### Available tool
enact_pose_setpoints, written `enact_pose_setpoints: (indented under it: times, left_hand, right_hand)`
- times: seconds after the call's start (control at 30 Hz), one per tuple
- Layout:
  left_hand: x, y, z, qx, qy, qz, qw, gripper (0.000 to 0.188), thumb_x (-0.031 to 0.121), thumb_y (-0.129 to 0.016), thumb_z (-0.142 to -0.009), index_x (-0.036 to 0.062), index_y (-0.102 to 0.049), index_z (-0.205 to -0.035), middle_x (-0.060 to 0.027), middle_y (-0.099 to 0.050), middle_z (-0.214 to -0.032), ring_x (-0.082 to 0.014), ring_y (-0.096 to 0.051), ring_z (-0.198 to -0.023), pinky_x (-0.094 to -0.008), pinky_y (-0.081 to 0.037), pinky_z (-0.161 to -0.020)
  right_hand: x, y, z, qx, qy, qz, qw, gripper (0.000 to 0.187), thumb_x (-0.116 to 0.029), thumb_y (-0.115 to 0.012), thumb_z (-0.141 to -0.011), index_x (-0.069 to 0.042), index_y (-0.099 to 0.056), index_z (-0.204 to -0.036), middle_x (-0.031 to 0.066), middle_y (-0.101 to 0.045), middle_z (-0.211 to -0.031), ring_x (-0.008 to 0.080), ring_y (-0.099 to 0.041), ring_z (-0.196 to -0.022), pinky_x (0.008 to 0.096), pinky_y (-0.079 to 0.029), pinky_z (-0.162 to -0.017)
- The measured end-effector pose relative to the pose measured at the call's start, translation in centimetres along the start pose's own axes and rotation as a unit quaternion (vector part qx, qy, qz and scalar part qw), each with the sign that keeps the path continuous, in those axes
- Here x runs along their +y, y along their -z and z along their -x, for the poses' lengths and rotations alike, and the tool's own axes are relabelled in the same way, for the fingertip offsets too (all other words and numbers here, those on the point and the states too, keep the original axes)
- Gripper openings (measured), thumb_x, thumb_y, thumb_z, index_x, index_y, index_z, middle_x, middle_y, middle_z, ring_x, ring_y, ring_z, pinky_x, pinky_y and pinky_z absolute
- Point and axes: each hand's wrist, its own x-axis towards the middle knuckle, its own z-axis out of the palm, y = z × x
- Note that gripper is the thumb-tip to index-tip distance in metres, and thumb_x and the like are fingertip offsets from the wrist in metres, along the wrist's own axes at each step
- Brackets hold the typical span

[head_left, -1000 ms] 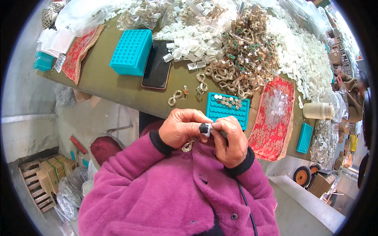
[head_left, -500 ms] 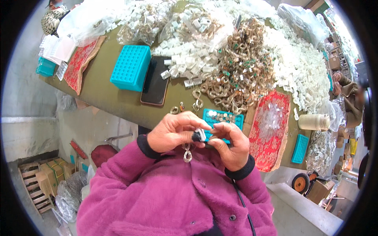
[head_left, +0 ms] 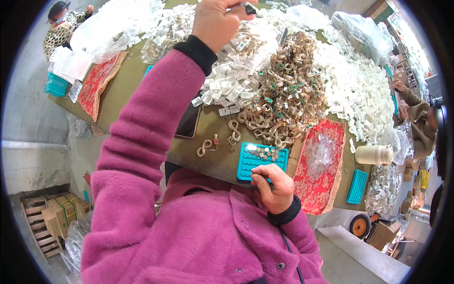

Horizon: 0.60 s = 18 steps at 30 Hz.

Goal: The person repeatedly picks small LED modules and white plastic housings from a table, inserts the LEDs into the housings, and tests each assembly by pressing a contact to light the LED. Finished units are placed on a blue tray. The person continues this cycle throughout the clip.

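My left hand stretches far over the table, partly cut off by the upper edge of the picture. Its fingers are closed around a small dark piece with a pale edge, whose kind I cannot make out. Beneath that hand lie bagged coils and a heap of small white plastic cases. My right hand is at the near table edge, thumb and forefinger pinched together; anything between them is hidden. Its fingertips are over the near side of a teal tray, which carries several round silver discs in its far rows.
Two coiled cable bundles lie left of the tray. Beyond it rises a heap of coiled clear cables. A red patterned cloth bears clear pieces. A pale jar stands at right. One person is far left, another far right.
My left hand has gone from in front of my chest to far across the table. The looped cable hanging by my hands is gone from there. My right hand has lowered slightly.
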Motion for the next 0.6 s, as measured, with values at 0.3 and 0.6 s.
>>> enact_pose_setpoints:
  times: [0.3, 0.6]
  left_hand:
    - [2.3, 3.5, 7.8, 0.080, -0.115, -0.280, 0.950, 0.022, -0.005, -0.063, -0.095, 0.0010, -0.073, -0.114, -0.0079, -0.073, -0.101, -0.0173, -0.072, -0.087, -0.0337, -0.060, -0.081]
    - [7.6, 1.4, 27.1, -0.189, 0.127, -0.345, 0.911, 0.035, 0.005, -0.077, -0.081, 0.0049, -0.068, -0.115, -0.0134, -0.065, -0.102, -0.0342, -0.068, -0.092, -0.0419, -0.057, -0.080]
  right_hand:
    - [0.4, -0.2, 0.3, -0.007, 0.014, 0.030, 0.999, 0.010, 0.005, -0.073, -0.094, 0.003, -0.070, -0.104, 0.0114, -0.069, -0.088, 0.0168, -0.069, -0.070, 0.0285, -0.055, -0.064]
    - [-0.4, -1.7, 0.2, -0.039, -0.016, 0.017, 0.999, 0.012, 0.004, -0.074, -0.091, 0.002, -0.070, -0.101, 0.0125, -0.067, -0.085, 0.0228, -0.068, -0.071, 0.0332, -0.054, -0.064]
